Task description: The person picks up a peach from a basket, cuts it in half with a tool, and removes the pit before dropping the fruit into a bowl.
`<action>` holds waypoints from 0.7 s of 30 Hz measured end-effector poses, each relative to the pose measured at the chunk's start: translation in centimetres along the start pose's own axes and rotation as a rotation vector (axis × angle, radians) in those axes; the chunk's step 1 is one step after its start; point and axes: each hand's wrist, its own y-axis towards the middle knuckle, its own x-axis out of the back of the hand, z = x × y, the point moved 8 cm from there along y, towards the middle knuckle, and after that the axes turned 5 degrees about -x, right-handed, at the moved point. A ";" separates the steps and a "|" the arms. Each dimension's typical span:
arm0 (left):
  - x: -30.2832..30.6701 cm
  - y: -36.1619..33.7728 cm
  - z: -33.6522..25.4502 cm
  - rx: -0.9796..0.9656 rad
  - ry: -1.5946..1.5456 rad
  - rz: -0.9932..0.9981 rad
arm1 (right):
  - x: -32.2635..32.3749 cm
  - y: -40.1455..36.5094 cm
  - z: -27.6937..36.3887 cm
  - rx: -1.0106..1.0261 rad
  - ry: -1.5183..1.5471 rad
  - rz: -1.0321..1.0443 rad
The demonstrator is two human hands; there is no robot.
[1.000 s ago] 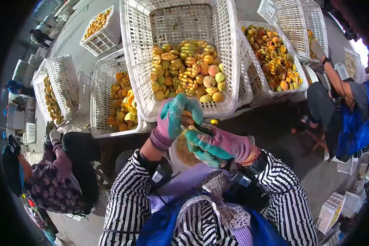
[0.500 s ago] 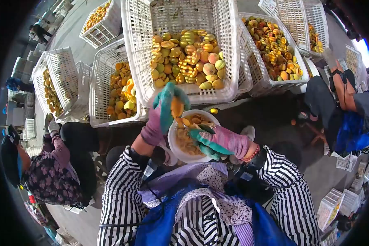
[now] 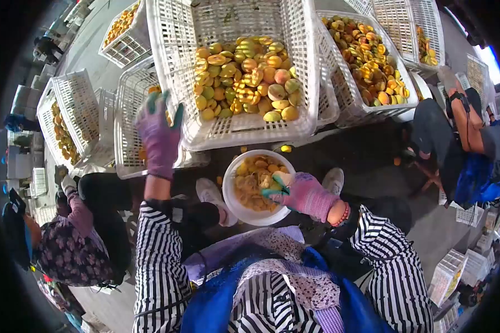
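Observation:
My left hand, in a purple and green glove, is over the left white crate with its fingers spread and nothing visible in them. That crate holds orange fruit pieces, mostly hidden behind the hand. My right hand, in a matching pink and green glove, is curled above the right side of a white bucket. What its fingers close on is hidden. Wet yellow-brown peach pits and pieces lie in the bucket. Ahead, a tilted large white crate holds yellow, green and reddish peaches, many with cuts.
Another crate of cut peaches stands at the right. A yellow piece lies beyond the bucket. One person sits at my left, another at my right. More stacked crates stand at far left.
My left hand has moved from above the bucket leftward to the left crate and opened; the orange peach piece is out of it. My right hand stays by the bucket, slightly shifted.

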 end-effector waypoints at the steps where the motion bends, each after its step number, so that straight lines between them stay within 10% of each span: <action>1: -0.6 0.9 -2.9 -0.093 -0.053 -0.014 | 0.5 0.1 -0.1 0.045 0.017 -0.049; 3: -8.3 0.5 -6.7 -0.013 -0.474 0.385 | 1.4 0.1 -0.4 0.088 0.023 -0.101; 6: -15.3 -1.0 -11.9 -0.005 -0.442 0.478 | 4.7 -0.7 -0.8 0.051 0.241 -0.174; 8: -19.8 -2.6 -14.0 0.140 -0.376 0.900 | 7.5 -1.2 -1.2 0.079 0.279 -0.360; 21: -21.3 -4.0 -16.0 -0.246 -0.490 0.914 | 13.8 -2.5 -3.1 0.156 0.560 -0.673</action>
